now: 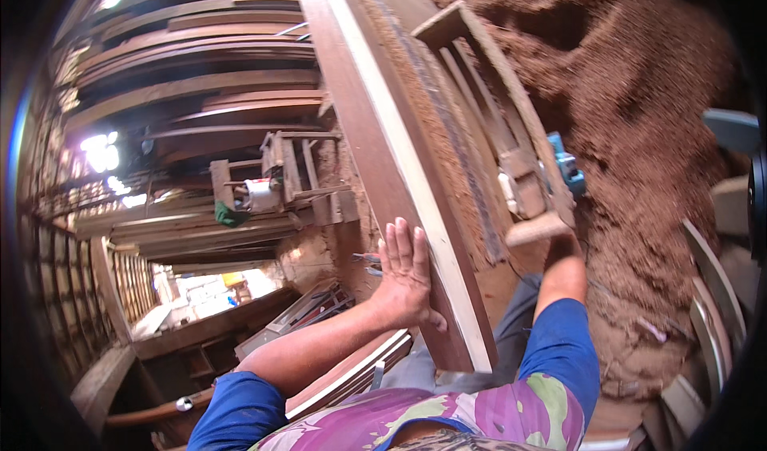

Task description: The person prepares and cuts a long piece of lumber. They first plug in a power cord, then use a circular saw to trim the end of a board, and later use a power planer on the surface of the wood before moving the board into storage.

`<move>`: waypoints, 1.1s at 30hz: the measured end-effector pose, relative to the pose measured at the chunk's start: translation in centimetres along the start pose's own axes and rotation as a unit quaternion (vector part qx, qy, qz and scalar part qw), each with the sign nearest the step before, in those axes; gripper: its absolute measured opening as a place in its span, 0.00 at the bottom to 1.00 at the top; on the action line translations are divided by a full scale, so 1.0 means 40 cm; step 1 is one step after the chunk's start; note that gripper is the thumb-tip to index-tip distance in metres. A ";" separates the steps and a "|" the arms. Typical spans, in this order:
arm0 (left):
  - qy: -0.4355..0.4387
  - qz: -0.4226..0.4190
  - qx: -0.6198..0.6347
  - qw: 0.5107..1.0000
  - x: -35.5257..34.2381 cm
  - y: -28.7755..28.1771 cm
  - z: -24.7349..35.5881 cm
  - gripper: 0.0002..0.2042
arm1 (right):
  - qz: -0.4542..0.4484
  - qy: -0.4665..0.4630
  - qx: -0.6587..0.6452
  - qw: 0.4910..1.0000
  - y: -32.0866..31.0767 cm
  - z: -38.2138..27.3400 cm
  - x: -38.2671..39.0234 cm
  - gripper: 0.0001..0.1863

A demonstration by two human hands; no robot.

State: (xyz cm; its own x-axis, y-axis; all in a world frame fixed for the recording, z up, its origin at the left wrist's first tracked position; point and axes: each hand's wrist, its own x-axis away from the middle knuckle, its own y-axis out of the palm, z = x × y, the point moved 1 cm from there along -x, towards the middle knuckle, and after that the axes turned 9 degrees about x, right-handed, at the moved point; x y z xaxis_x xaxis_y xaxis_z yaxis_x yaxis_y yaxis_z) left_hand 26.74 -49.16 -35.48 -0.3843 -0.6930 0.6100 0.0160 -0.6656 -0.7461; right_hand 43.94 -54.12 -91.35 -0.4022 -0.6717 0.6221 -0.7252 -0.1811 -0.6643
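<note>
A long brown plank with a pale cream stripe (pixel 435 211) runs from the far edge almost to my body. My left hand (pixel 407 271) lies on its brown left part near the close end, fingers straight and palm down, the thumb apart. It grasps nothing. My right forearm (pixel 562 271) reaches forward beside the plank, to the near end of a rough wooden frame (pixel 499 67). The wood there hides my right hand, so its fingers do not show. A teal power tool (pixel 567 167) sits just beyond, against the frame's outer side.
Sawdust (pixel 639 131) is heaped on the right, with offcuts (pixel 707 323) at the far right. Stacked planks (pixel 216 75) fill the back left. A small wooden stand (pixel 296 167) is left of the plank. More boards (pixel 351 375) lie beside my left arm.
</note>
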 end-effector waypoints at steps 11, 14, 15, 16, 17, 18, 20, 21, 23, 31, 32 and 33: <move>0.034 0.029 0.085 0.995 -0.004 -0.009 -0.014 0.79 | 0.000 -0.035 0.125 0.991 -0.058 0.073 0.078 0.22; 0.011 0.020 0.081 0.996 0.021 -0.002 -0.037 0.78 | -0.035 -0.102 0.190 0.976 -0.092 0.096 0.247 0.22; 0.016 0.042 0.098 0.994 0.031 -0.010 -0.038 0.78 | -0.054 -0.131 0.220 0.965 -0.103 0.120 0.300 0.22; 0.013 0.007 0.097 0.995 0.036 -0.017 -0.039 0.78 | -0.080 -0.163 0.263 0.948 -0.117 0.149 0.351 0.22; 0.008 -0.026 0.094 0.995 0.039 -0.028 -0.046 0.78 | -0.119 -0.196 0.324 0.918 -0.131 0.171 0.392 0.23; -0.013 -0.017 0.105 0.994 0.054 -0.008 -0.057 0.78 | -0.265 -0.179 0.419 0.850 -0.225 0.096 0.445 0.24; 0.054 -0.017 0.113 0.992 0.018 -0.027 -0.068 0.78 | -0.253 -0.146 0.448 0.845 -0.307 0.188 0.482 0.24; 0.082 -0.036 0.130 0.987 0.017 -0.027 -0.076 0.77 | -0.153 0.025 0.286 0.946 -0.379 0.232 0.510 0.23; 0.126 -0.020 0.200 0.972 0.011 0.017 -0.118 0.78 | -0.010 0.140 0.163 0.977 -0.581 0.200 0.553 0.23; 0.142 0.108 0.405 0.897 0.159 -0.039 -0.641 0.48 | 0.365 0.039 0.002 0.930 -0.929 -0.498 0.831 0.21; 0.040 0.057 0.432 0.899 0.186 -0.005 -0.762 0.47 | 0.383 0.029 0.028 0.923 -0.888 -0.559 0.842 0.21; -0.061 0.087 0.485 0.868 0.185 0.130 -0.932 0.41 | 0.377 0.025 0.061 0.924 -0.843 -0.643 0.845 0.21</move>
State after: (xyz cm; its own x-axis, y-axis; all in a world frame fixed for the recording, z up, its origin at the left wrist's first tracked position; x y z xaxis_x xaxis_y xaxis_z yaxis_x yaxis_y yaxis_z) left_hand -10.44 -47.42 -44.81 -0.1992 -0.7907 0.5788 0.8567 -0.4273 -0.2889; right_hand 40.42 -52.25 -37.27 -0.7951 -0.6061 -0.0206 -0.1611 0.2438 -0.9563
